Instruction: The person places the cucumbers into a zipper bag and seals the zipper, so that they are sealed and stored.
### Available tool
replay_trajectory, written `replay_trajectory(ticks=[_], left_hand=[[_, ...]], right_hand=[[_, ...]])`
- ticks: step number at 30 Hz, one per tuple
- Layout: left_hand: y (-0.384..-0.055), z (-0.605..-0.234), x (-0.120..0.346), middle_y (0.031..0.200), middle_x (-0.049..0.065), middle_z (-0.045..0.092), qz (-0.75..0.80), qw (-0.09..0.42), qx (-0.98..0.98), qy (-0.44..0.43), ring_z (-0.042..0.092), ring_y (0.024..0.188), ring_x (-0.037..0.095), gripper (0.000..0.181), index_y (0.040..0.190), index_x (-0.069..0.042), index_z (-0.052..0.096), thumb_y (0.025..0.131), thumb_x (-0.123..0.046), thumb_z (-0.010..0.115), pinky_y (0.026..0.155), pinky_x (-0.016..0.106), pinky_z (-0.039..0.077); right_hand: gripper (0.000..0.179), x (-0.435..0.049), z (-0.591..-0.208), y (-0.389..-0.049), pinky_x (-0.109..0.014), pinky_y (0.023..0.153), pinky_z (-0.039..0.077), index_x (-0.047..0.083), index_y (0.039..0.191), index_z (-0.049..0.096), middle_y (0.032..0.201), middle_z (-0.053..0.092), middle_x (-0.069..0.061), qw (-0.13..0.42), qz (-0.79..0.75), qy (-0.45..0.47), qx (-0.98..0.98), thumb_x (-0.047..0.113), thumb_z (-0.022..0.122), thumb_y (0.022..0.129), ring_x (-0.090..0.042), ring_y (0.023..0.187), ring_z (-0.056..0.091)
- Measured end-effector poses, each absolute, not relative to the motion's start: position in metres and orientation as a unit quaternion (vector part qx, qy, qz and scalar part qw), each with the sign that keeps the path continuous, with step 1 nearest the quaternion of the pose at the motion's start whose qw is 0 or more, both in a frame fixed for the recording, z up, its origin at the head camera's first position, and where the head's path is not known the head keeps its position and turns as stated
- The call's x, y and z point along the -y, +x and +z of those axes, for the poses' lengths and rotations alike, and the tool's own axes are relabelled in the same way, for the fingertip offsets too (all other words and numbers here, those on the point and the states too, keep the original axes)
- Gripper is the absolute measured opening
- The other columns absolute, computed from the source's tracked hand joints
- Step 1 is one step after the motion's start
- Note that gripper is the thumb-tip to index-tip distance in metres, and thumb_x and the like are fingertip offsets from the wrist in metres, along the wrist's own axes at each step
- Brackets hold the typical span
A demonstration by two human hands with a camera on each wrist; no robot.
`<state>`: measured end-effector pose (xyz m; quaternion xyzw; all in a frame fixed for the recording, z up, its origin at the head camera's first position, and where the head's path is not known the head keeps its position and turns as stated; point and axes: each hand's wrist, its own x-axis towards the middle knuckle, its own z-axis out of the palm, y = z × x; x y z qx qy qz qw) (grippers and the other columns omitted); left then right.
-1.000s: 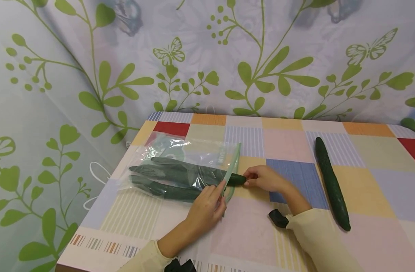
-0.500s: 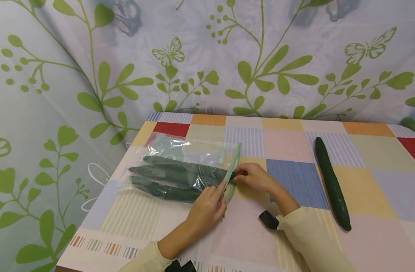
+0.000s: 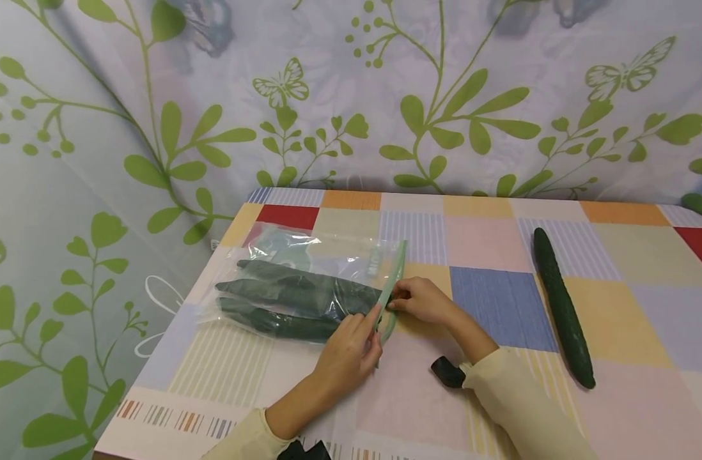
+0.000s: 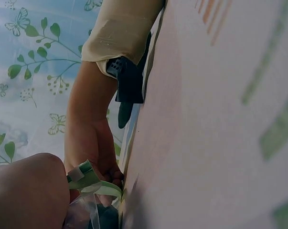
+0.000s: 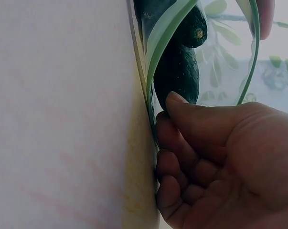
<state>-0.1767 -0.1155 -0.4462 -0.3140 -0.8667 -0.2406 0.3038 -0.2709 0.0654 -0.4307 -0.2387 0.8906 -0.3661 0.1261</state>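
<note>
A clear zip bag [image 3: 345, 252] with a green zip edge [image 3: 399, 262] lies on the left of the table, with three cucumbers [image 3: 293, 296] side by side inside. My left hand [image 3: 350, 350] pinches the near part of the bag's mouth. At that mouth, my right hand [image 3: 422, 299] has its fingers curled, and its thumb and forefinger hold the end of a cucumber [image 5: 178, 78]; the right wrist view shows the contact. Another cucumber end [image 5: 196, 31] lies just above it there. One loose cucumber [image 3: 564, 310] lies on the right side of the table.
A patchwork-patterned cloth [image 3: 489, 236] covers the table. Behind it hangs a curtain [image 3: 328, 96] printed with leaves and butterflies. Dark devices [image 3: 447, 372] are worn at both wrists.
My right hand has moved left, and the cucumber end that stuck out of the bag has slid inside. The left hand stays at the bag's mouth.
</note>
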Motion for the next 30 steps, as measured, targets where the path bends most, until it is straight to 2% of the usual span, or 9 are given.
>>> replay_trajectory(ticks=[16,23,30], left_hand=[[-0.174,-0.447,0.110,0.072,-0.002,0.049,-0.254,0.300,0.867,-0.307,0.043,0.067,0.012,0.046,0.119,0.004,0.056,0.075,-0.006,0.060,0.060,0.021,0.038],[-0.174,-0.447,0.109,0.071,-0.002,0.049,-0.253,0.306,0.864,-0.308,0.043,0.066,0.011,0.046,0.117,0.004,0.057,0.073,-0.006,0.062,0.060,0.021,0.038],[-0.173,-0.443,0.114,0.070,-0.002,0.049,-0.250,0.302,0.866,-0.310,0.042,0.065,0.010,0.044,0.116,0.005,0.058,0.073,-0.005,0.062,0.059,0.020,0.038]], right_hand=[[0.019,-0.088,-0.438,-0.257,-0.026,0.064,0.043,0.005,0.096,0.067,0.076,0.062,-0.001,0.092,-0.356,-0.201,-0.908,0.016,0.065,0.081,-0.010,0.069,0.053],[0.021,-0.116,-0.438,-0.243,-0.024,0.061,0.043,0.002,0.099,0.065,0.078,0.060,-0.002,0.096,-0.376,-0.179,-0.904,0.015,0.063,0.083,-0.010,0.069,0.051],[0.025,-0.148,-0.430,-0.222,-0.024,0.062,0.044,0.001,0.104,0.064,0.084,0.061,-0.004,0.091,-0.377,-0.141,-0.911,0.017,0.061,0.085,-0.012,0.073,0.052]])
